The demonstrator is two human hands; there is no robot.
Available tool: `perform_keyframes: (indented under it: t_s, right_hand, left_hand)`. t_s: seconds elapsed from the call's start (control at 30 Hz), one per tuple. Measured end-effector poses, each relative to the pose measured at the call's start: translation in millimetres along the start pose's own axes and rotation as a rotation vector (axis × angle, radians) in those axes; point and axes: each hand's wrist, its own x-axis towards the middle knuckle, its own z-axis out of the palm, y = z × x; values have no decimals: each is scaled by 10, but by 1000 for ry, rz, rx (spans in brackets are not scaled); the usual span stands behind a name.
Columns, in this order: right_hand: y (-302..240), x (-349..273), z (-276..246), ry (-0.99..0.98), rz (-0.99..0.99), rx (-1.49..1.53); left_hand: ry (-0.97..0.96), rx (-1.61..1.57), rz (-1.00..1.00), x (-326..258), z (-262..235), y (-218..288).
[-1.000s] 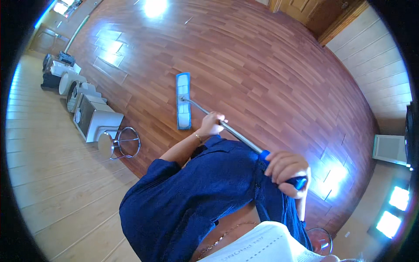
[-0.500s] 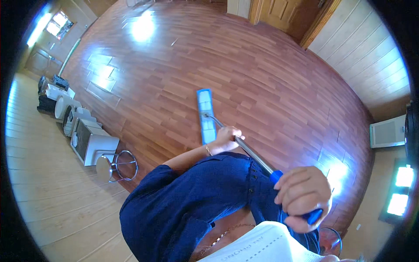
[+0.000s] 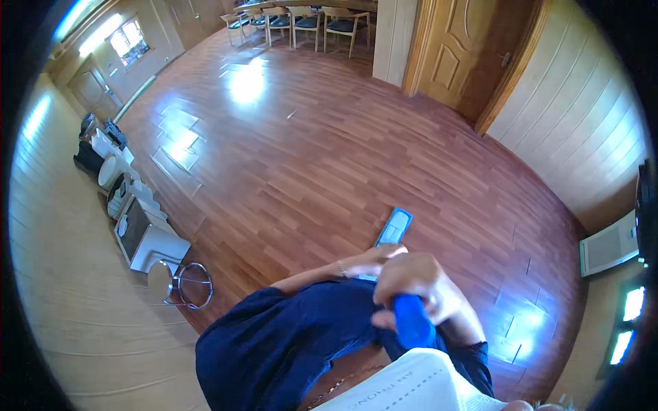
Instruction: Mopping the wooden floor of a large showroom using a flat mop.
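Note:
My right hand [image 3: 419, 279] is wrapped round the blue grip [image 3: 413, 322] at the top of a flat mop. It is close to my chest, a little smeared by motion. Just beyond it, my left hand [image 3: 373, 262] is closed on the mop's pole lower down, partly covered by the right hand. The pole itself is mostly hidden by my hands. The blue and pale mop head [image 3: 395, 227] lies on the wood-plank floor [image 3: 308, 178] ahead of my hands, its near part hidden.
Along the left wall stand a round stool [image 3: 195, 284] with metal legs, a white cabinet [image 3: 157, 243] and several other items. Chairs [image 3: 343, 26] line a table at the far end. A wooden door [image 3: 456, 55] is at the upper right, a white boxy unit [image 3: 608, 243] at the right wall.
The mop head has moved right and nearer, and is now tilted. My right hand has come left towards my left hand, which has shifted right and nearer. The view has tipped up, showing chairs.

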Motion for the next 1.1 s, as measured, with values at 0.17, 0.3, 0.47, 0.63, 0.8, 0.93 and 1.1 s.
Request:
perform_keyframes:
  t_s: [0.17, 0.3, 0.47, 0.63, 0.8, 0.93, 1.1]
  right_hand:
    - [1067, -497, 249, 46, 171, -167]
    - [2031, -820, 704, -8, 387, -229]
    - [2681, -1281, 996, -129, 529, -246]
    - [2822, -1185, 1082, 2, 489, -299]
    - [2869, -1627, 783, 211, 690, -355]
    - [2790, -2120, 607, 451, 825, -452]
    - [2508, -2738, 411, 682, 931, -569]
  left_hand:
    - [122, -186, 90, -538, -574, 1117]
    - [40, -366, 567, -1144, -802, 1667]
    - [-456, 350, 629, -1120, -641, 2687]
    - [-312, 415, 659, -1266, -750, 2596]
    - [-359, 326, 605, -692, -831, 2325]
    - [-249, 101, 625, -201, -684, 1927]
    - [-294, -95, 614, 446, -357, 1589]
